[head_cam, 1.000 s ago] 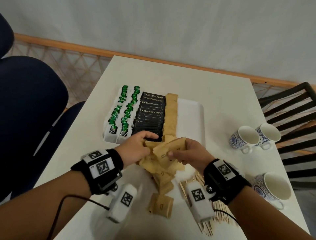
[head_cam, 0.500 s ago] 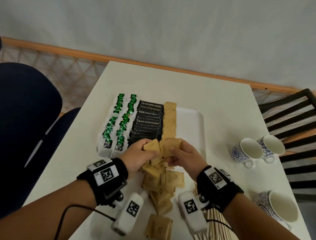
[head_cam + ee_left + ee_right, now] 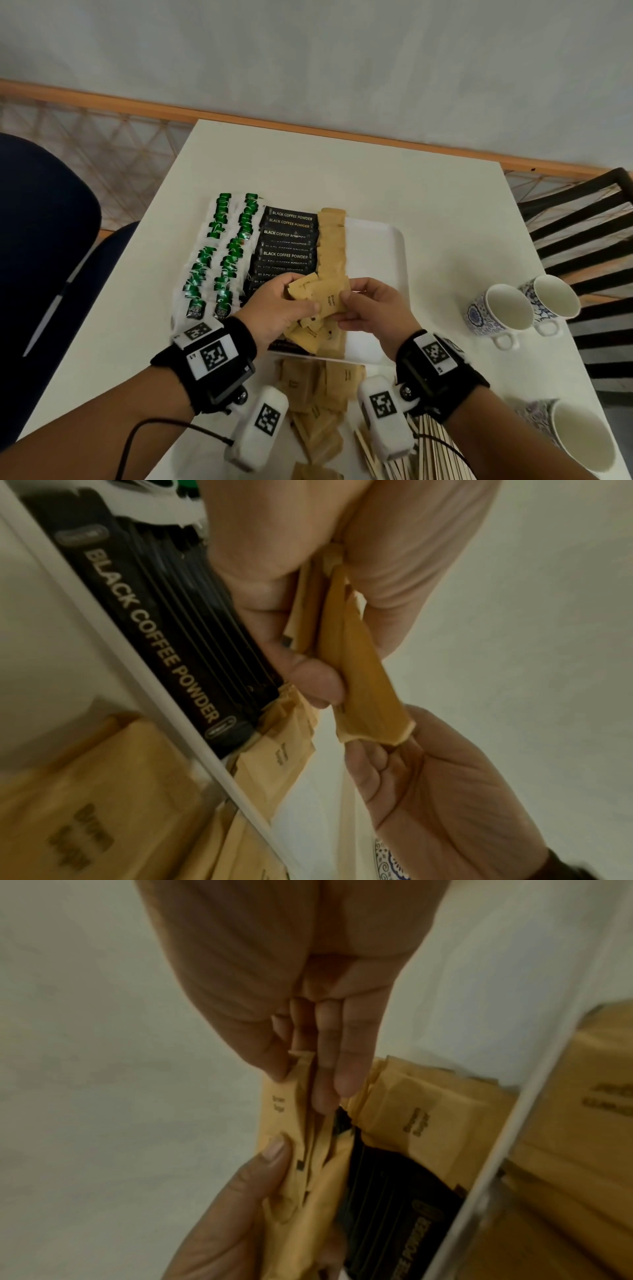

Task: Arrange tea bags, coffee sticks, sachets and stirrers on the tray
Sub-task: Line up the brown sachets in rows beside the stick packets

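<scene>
A white tray (image 3: 376,246) holds two columns of green tea bags (image 3: 219,253), a column of black coffee sticks (image 3: 286,246) and a column of brown sugar sachets (image 3: 332,243). Above the tray's near end both hands hold a small bundle of brown sachets (image 3: 322,294). My left hand (image 3: 284,308) grips its left side, thumb on top. My right hand (image 3: 370,308) pinches its right end. In the left wrist view the bundle (image 3: 363,685) hangs edge-on between the fingers. More loose sachets (image 3: 318,387) and wooden stirrers (image 3: 428,455) lie on the table near me.
Two patterned cups (image 3: 507,308) stand to the right of the tray, a third cup (image 3: 579,442) at the near right. A dark blue chair (image 3: 41,257) is on the left, a black slatted chair (image 3: 589,240) on the right. The tray's right half is bare.
Both hands have carried the sachet bundle forward from the loose pile to above the tray's near end. The head view has tilted, so the table sits lower.
</scene>
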A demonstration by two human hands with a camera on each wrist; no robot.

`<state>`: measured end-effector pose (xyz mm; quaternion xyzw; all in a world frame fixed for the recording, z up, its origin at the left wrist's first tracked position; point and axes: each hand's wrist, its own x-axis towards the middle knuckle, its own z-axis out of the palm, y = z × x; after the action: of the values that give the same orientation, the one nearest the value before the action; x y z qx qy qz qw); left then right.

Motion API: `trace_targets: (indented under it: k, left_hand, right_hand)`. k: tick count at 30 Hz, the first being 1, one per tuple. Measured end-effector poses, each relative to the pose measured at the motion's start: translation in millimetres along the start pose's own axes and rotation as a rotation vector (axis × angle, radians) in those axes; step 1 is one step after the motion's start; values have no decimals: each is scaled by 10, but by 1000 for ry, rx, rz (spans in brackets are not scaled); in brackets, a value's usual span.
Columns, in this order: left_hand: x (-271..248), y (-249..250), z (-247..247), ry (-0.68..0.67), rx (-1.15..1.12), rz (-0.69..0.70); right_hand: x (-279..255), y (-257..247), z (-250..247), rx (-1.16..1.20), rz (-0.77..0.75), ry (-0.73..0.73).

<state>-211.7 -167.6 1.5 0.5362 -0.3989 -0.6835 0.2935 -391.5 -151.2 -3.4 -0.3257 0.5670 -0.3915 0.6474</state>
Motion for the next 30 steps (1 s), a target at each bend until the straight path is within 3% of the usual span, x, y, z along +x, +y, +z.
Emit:
trace_targets:
  k: [7,12,19,23,27,30]
  left_hand:
    - [96,16,-21,-2,-57,-12]
    - [144,62,-76,-7,-166,-73]
    - [175,86,-134,-226,-73,-219]
    - [174,133,-91,-298,-22,-266]
    - [199,183,-69,-228,-76,-260]
    - [264,247,-85,-126,-135,-250]
  right_hand:
    - [82,-52,-13,-190,-87,-45]
    - [79,-119,-62,-139,-189,-114]
    - [134,-168,-119,-237,-262,-246]
    - [165,-171,-168,-487,-354,-313]
    - [259,-177,-222,-386,-320,-182]
    - [456,-171,-313,-234,-259,122]
